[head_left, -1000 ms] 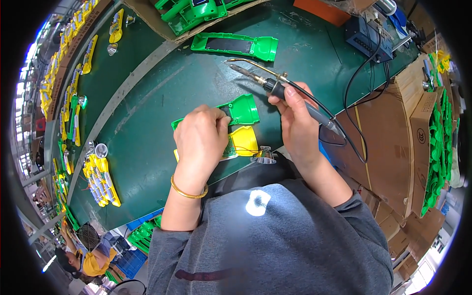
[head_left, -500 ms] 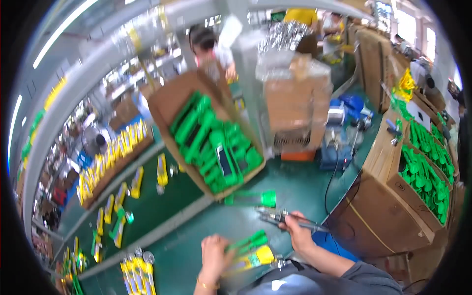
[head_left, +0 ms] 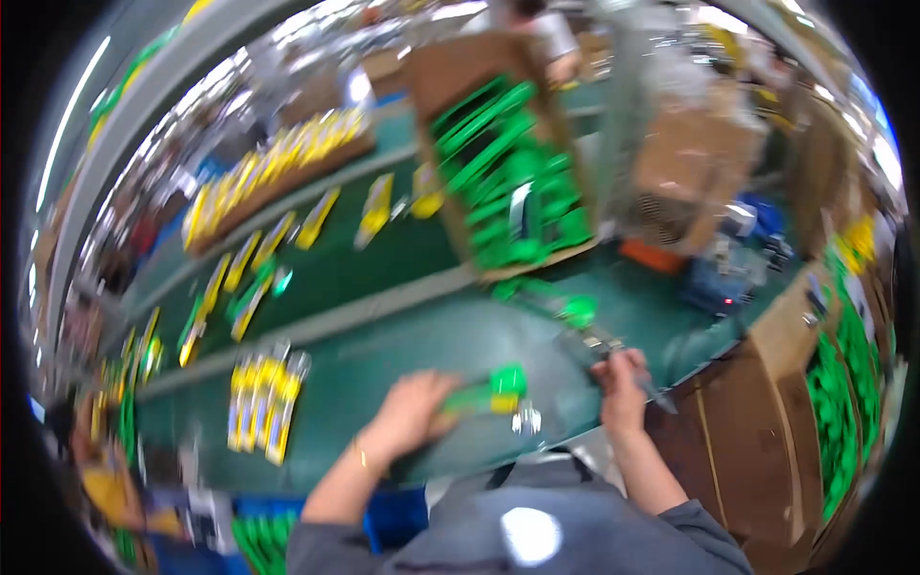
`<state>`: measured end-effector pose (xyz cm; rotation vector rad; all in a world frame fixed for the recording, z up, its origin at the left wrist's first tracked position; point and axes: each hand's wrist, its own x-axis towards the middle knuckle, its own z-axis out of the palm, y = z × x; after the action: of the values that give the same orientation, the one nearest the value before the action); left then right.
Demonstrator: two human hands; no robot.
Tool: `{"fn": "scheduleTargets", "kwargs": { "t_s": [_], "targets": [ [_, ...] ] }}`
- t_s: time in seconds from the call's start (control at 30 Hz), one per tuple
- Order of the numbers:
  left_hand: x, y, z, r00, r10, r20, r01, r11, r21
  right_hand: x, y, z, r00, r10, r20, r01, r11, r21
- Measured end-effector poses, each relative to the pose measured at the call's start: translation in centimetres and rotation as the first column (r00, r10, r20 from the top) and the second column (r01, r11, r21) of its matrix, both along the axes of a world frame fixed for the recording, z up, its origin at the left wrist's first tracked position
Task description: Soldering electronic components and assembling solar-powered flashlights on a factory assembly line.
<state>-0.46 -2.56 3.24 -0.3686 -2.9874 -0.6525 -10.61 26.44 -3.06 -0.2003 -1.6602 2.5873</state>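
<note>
My left hand (head_left: 414,410) is closed round a green and yellow torch-like plastic body (head_left: 506,388). A small shiny silver piece (head_left: 526,420) shows beside its wide end on the bench. To the right, my right hand (head_left: 623,379) grips a slim pen-like tool (head_left: 659,395), blurred, with metal showing just ahead of the fingers. Another green torch-like body (head_left: 578,310) lies just beyond that hand, by the carton's near edge. Several yellow torch-like pieces (head_left: 259,407) with clear heads lie side by side on the left of the green bench (head_left: 355,350).
A cardboard carton (head_left: 450,67) of green parts stands beyond my hands. More yellow pieces (head_left: 318,218) lie on a strip behind the bench rail (head_left: 326,321). At right are a blue device (head_left: 719,286) with a red light and cartons of green parts (head_left: 832,412). Another person's arm (head_left: 120,498) shows at lower left.
The view has swung, so the scene sits differently in it. My left hand now holds the green and yellow pieces together; earlier they lay apart under it. My right hand keeps its tool.
</note>
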Motion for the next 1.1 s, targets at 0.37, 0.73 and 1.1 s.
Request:
{"fn": "scheduleTargets", "kwargs": {
  "t_s": [0.37,0.73,1.1],
  "targets": [
    [-13.1,-20.2,-4.4,0.779,0.578,-0.244,-0.622,0.761,-0.185,0.2,1.0,-2.9,0.990,0.066,-0.125,-0.069,0.997,-0.022],
    [6.7,-17.6,-1.5,0.406,0.807,-0.428,-0.872,0.482,0.082,-0.7,2.9,-3.3,0.980,0.178,-0.090,-0.183,0.982,-0.048],
    [15.5,-11.2,-5.8,0.631,0.686,-0.362,-0.776,0.568,-0.274,-0.1,1.5,-1.6,0.962,0.246,-0.114,-0.252,0.967,-0.040]
  ]
}}
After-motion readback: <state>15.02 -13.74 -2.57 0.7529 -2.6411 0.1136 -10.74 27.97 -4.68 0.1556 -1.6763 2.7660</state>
